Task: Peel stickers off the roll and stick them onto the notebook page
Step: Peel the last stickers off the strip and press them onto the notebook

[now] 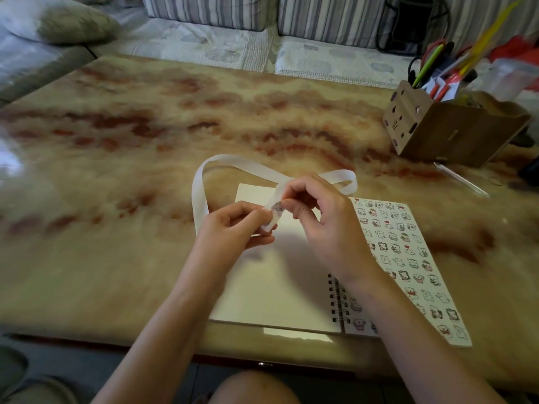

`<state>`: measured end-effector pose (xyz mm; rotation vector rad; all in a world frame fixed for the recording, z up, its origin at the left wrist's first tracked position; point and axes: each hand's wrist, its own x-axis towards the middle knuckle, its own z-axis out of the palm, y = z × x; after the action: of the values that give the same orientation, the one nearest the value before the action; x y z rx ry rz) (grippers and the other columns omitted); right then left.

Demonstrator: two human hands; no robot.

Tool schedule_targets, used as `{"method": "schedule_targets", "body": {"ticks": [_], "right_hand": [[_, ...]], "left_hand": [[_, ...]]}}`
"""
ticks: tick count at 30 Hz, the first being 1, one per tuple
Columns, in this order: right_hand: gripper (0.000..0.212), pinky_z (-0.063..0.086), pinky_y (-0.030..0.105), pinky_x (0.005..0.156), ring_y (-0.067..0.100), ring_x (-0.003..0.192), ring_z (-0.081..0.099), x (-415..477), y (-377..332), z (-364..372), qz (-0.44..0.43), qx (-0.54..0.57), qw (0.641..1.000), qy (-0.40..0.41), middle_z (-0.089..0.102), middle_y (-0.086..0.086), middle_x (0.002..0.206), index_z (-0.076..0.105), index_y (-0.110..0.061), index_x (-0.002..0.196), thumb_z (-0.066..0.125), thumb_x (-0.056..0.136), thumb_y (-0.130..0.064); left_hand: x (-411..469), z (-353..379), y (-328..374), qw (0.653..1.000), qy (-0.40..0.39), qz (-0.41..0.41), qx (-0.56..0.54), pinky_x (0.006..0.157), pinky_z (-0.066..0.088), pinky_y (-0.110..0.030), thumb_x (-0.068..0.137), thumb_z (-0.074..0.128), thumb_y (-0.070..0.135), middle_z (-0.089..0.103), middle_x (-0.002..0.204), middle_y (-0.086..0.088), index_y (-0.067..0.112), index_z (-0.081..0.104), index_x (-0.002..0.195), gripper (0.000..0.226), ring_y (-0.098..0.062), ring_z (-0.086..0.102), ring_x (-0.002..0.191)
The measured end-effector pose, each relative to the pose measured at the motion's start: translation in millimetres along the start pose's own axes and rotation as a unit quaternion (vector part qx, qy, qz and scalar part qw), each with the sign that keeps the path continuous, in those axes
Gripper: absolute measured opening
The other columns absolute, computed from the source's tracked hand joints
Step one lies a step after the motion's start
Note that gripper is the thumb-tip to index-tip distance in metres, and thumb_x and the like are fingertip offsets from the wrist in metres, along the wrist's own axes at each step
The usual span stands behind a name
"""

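An open spiral notebook lies near the table's front edge, its left page [271,290] blank and cream, its right page [408,258] covered with several small cartoon stickers. A long white sticker strip [201,185] loops over the table behind the notebook. My left hand [233,228] pinches the strip's near end above the blank page. My right hand [318,220] pinches a small sticker [277,206] at that same spot with thumb and forefinger. Both hands hover over the upper part of the blank page.
A wooden pen holder [446,126] full of pens and scissors stands at the back right of the marbled table [116,170]. A clear pen [460,179] lies just in front of it. A striped sofa [262,13] runs behind the table.
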<state>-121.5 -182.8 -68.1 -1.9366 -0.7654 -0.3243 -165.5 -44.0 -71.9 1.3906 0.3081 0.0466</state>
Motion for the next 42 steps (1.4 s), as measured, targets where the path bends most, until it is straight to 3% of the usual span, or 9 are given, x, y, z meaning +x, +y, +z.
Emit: {"method": "schedule_targets", "body": {"ticks": [5, 8, 11, 20, 25, 30, 33, 37, 42], "right_hand": [[0.007, 0.039, 0.014, 0.063, 0.003, 0.064, 0.048, 0.4, -0.5, 1.7, 0.073, 0.056, 0.996, 0.0, 0.054, -0.011, 0.071, 0.058, -0.006, 0.083, 0.059, 0.089, -0.001], [0.007, 0.043, 0.022, 0.061, 0.006, 0.061, 0.047, 3.7, -0.5, -4.1, 0.114, 0.079, 0.99, 0.037, 0.054, -0.005, 0.07, 0.058, -0.008, 0.085, 0.059, 0.091, -0.005], [0.012, 0.045, 0.017, 0.061, 0.006, 0.061, 0.049, 9.8, 1.2, -21.5, 0.14, 0.112, 0.981, 0.076, 0.054, -0.003, 0.068, 0.057, -0.012, 0.084, 0.056, 0.092, -0.004], [0.003, 0.052, 0.019, 0.064, 0.01, 0.061, 0.061, 12.6, 13.3, -17.8, 0.252, 0.16, 0.954, -0.005, 0.065, 0.005, 0.072, 0.064, -0.005, 0.088, 0.062, 0.089, -0.007], [0.001, 0.051, 0.021, 0.055, 0.009, 0.057, 0.062, 25.6, 23.5, -12.8, 0.269, 0.187, 0.944, -0.022, 0.065, 0.008, 0.074, 0.064, -0.001, 0.086, 0.064, 0.087, -0.001], [0.003, 0.052, 0.021, 0.053, 0.01, 0.053, 0.059, 45.1, 31.0, -4.0, 0.289, 0.2, 0.93, -0.105, 0.063, 0.008, 0.073, 0.062, -0.002, 0.085, 0.065, 0.086, 0.001], [0.008, 0.052, 0.02, 0.053, 0.011, 0.053, 0.057, 58.7, 38.6, 4.1, 0.297, 0.177, 0.924, -0.16, 0.062, 0.006, 0.07, 0.061, -0.005, 0.081, 0.064, 0.087, 0.0], [0.007, 0.051, 0.017, 0.052, 0.004, 0.048, 0.056, 78.6, 49.1, 17.6, 0.289, 0.111, 0.925, -0.221, 0.061, 0.006, 0.071, 0.06, -0.005, 0.082, 0.062, 0.088, -0.001], [0.003, 0.049, 0.018, 0.052, 0.008, 0.055, 0.055, 104.5, 53.1, 31.7, 0.26, 0.022, 0.925, -0.275, 0.06, 0.006, 0.072, 0.061, -0.003, 0.088, 0.062, 0.09, -0.004]], "left_hand": [[1.6, 0.5, 0.6, 1.0, -0.004, 0.01, 0.005, 0.069, 0.057, -0.022, 0.085, 0.064, 0.008, 0.063, 0.063, 0.002, -0.001, 0.069, 0.081, 0.011, -0.011, 0.061, 0.068], [1.3, -3.5, -2.7, 1.0, 0.004, 0.007, 0.007, 0.069, 0.057, -0.021, 0.085, 0.064, 0.008, 0.064, 0.067, 0.0, -0.003, 0.069, 0.082, 0.013, -0.011, 0.063, 0.069], [-1.0, -11.7, -9.1, 0.999, 0.032, -0.004, 0.01, 0.075, 0.057, -0.024, 0.083, 0.068, 0.014, 0.065, 0.067, 0.0, 0.0, 0.071, 0.083, 0.014, -0.009, 0.067, 0.068], [2.6, -19.1, -11.1, 0.995, 0.086, 0.028, 0.047, 0.074, 0.058, -0.028, 0.083, 0.069, 0.02, 0.072, 0.075, -0.004, 0.011, 0.074, 0.089, 0.012, -0.013, 0.071, 0.069], [17.1, -36.7, -13.9, 0.991, 0.121, 0.03, 0.048, 0.073, 0.058, -0.023, 0.085, 0.069, 0.02, 0.071, 0.069, -0.001, 0.01, 0.072, 0.092, 0.013, -0.013, 0.068, 0.065], [43.1, -47.9, -4.6, 0.987, 0.143, 0.05, 0.053, 0.072, 0.058, -0.02, 0.087, 0.066, 0.019, 0.072, 0.081, -0.006, 0.009, 0.071, 0.095, 0.014, -0.014, 0.067, 0.071], [61.5, -53.6, 1.8, 0.98, 0.166, 0.069, 0.089, 0.07, 0.058, -0.023, 0.088, 0.066, 0.019, 0.071, 0.079, -0.004, 0.007, 0.071, 0.095, 0.015, -0.01, 0.067, 0.068], [76.6, -56.4, 8.5, 0.98, 0.175, 0.048, 0.084, 0.048, 0.054, -0.024, 0.089, 0.064, 0.022, 0.068, 0.072, -0.003, 0.017, 0.069, 0.085, 0.008, -0.012, 0.063, 0.056], [85.0, -51.6, 7.3, 0.983, 0.154, 0.042, 0.085, 0.052, 0.053, -0.029, 0.089, 0.064, 0.024, 0.068, 0.072, -0.003, 0.016, 0.069, 0.089, 0.009, -0.012, 0.063, 0.055]]}}
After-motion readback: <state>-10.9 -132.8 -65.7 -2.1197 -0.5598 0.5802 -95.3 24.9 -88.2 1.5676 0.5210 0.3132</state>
